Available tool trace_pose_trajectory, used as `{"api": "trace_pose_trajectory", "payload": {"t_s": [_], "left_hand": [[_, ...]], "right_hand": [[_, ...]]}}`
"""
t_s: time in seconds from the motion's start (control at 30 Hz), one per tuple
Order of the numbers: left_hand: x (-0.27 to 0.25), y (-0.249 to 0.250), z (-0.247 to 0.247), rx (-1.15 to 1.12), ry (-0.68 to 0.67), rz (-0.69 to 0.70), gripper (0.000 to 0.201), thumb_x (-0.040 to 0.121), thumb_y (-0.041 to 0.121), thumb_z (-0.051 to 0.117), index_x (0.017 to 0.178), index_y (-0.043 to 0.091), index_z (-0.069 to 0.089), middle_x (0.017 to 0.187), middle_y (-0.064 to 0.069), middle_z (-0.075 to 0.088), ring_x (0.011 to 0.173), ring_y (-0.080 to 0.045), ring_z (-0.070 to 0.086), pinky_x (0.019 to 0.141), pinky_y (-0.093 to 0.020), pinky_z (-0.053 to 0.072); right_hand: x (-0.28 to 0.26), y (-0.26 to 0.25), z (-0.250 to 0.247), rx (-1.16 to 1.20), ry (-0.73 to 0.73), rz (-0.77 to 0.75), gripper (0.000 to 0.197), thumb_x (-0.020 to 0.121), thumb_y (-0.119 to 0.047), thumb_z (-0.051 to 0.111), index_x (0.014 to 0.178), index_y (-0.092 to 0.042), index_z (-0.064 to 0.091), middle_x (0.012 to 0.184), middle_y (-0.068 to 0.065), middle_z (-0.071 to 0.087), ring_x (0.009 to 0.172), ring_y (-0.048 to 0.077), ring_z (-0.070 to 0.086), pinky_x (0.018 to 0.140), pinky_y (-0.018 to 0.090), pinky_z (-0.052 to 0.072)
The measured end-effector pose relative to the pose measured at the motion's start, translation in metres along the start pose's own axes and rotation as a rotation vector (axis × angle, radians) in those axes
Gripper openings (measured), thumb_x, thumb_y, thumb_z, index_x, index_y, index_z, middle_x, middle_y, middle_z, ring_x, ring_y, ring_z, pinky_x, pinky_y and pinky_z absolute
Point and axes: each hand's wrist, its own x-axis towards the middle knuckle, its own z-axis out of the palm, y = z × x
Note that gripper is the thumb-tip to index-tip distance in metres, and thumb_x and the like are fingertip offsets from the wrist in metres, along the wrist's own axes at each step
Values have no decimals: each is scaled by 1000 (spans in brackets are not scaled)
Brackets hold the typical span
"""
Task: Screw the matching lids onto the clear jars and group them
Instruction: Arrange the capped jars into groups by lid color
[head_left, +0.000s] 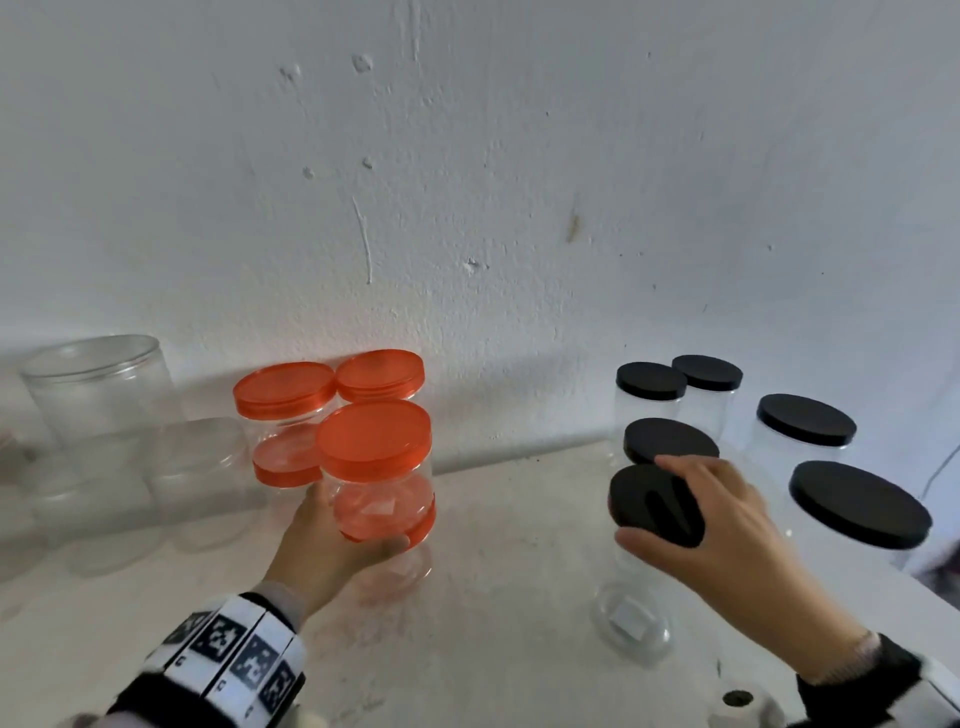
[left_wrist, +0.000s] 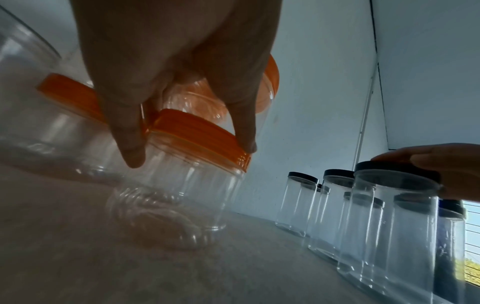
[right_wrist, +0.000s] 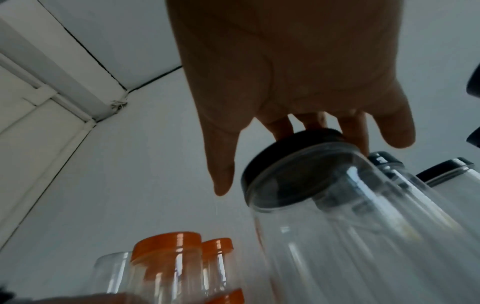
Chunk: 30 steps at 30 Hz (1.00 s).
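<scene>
My left hand (head_left: 358, 519) grips the body of a clear jar with an orange lid (head_left: 374, 436) that stands on the white table (head_left: 519, 571), thumb in front and fingers behind. Two more orange-lidded jars (head_left: 283, 395) stand just behind it by the wall. My right hand (head_left: 647, 501) lies spread over the black lid (head_left: 641, 519) of a tall clear jar (head_left: 631, 618). In the right wrist view its fingers (right_wrist: 283, 127) touch the lid's (right_wrist: 280, 164) far rim with the thumb a little off the near rim. The left wrist view shows my fingers (left_wrist: 130, 144) round the jar, with orange lids behind.
Lidless clear jars (head_left: 98, 384) crowd the left side by the wall. Several black-lidded jars (head_left: 805, 421) stand at the right, one large (head_left: 860, 504) near the table's right edge. A small white object (head_left: 737, 699) sits at the front edge.
</scene>
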Motion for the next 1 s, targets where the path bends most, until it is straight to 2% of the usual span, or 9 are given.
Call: {"api": "trace_pose_trajectory", "payload": {"t_s": [0.17, 0.23, 0.33, 0.47, 0.57, 0.7, 0.77, 0.83, 1.0], "left_hand": [[11, 21, 41, 77, 40, -63, 95, 50, 37, 92, 128, 20, 40, 121, 3, 58, 100, -13, 53, 85, -28, 40], [18, 30, 58, 85, 33, -75, 98, 52, 36, 92, 132, 16, 39, 124, 1, 57, 107, -18, 54, 91, -30, 41], [36, 44, 86, 46, 48, -83, 98, 56, 30, 91, 135, 13, 37, 128, -2, 57, 117, -22, 53, 97, -35, 42], [65, 57, 118, 21, 83, -141, 100, 59, 28, 90, 138, 8, 33, 132, -8, 53, 121, -26, 52, 103, -42, 41], [83, 60, 133, 27, 142, -196, 101, 60, 31, 90, 137, 1, 32, 134, -13, 50, 123, -30, 50, 104, -42, 40], [100, 58, 143, 71, 246, -251, 107, 64, 34, 87, 141, -2, 22, 137, -18, 44, 128, -32, 44, 106, -41, 37], [104, 56, 146, 135, 271, -259, 109, 66, 38, 85, 143, -4, 19, 143, -20, 37, 134, -32, 36, 109, -39, 32], [104, 55, 148, 190, 297, -263, 111, 68, 40, 83, 144, -4, 17, 147, -21, 29, 138, -32, 28, 109, -38, 29], [108, 58, 147, 309, 376, -291, 95, 70, 40, 81, 135, -7, 30, 139, -24, 34, 129, -34, 36, 104, -40, 34]], "right_hand": [[4, 14, -1, 49, -82, -56, 84, 71, -59, 67, 141, -31, 31, 127, -23, 22, 114, 1, 29, 94, 17, 29], [5, 18, -1, 63, -109, -87, 83, 72, -59, 65, 142, -34, 28, 127, -25, 19, 113, -3, 28, 91, 13, 26], [7, 25, -3, 70, -149, -153, 82, 74, -60, 63, 143, -36, 24, 134, -26, 15, 123, -6, 24, 92, 7, 22], [11, 33, -6, 59, -203, -189, 81, 75, -62, 59, 142, -40, 18, 137, -31, 6, 126, -9, 19, 84, -6, 19], [15, 38, -7, 26, -236, -222, 81, 76, -65, 56, 141, -44, 12, 139, -32, -1, 130, -9, 16, 86, -3, 21], [18, 43, -8, 51, -245, -271, 80, 75, -68, 59, 136, -47, 11, 138, -35, -8, 132, -10, 14, 87, -8, 12], [20, 44, -9, 67, -251, -289, 80, 67, -74, 53, 130, -50, 9, 137, -36, -9, 131, -11, 15, 87, -9, 12], [20, 45, -9, 85, -251, -300, 78, 59, -72, 47, 124, -52, 9, 137, -36, -6, 129, -12, 17, 86, -9, 13], [21, 48, -7, 153, -233, -330, 76, 57, -70, 53, 119, -54, 13, 137, -35, 1, 123, -23, 14, 87, -8, 14]]}}
